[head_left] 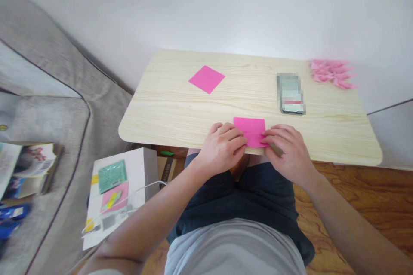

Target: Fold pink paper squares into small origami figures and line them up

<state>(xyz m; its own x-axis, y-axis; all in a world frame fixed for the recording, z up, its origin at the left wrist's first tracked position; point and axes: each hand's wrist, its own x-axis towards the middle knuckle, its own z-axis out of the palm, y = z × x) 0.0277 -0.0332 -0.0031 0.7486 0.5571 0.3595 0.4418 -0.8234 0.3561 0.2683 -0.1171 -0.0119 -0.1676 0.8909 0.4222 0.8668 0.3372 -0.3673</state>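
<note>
A bright pink square of paper (251, 131) lies at the front edge of the pale wooden table (167, 116). My left hand (224, 144) grips its left side near the lower corner, fingers curled together. On the opposite side, my right hand (287, 150) pinches the paper's right edge between thumb and fingers. Faint crease lines run across the sheet. A second pink paper square (207, 79) rests flat farther back on the left, turned like a diamond.
A phone (291, 93) with a blurred screen lies right of centre. Folded pink paper pieces (332, 74) are heaped at the back right corner. Left of my legs, a white box (135, 167) carries a green packet (112, 176), pink paper and a white cable. A grey sofa (64, 159) stands at left.
</note>
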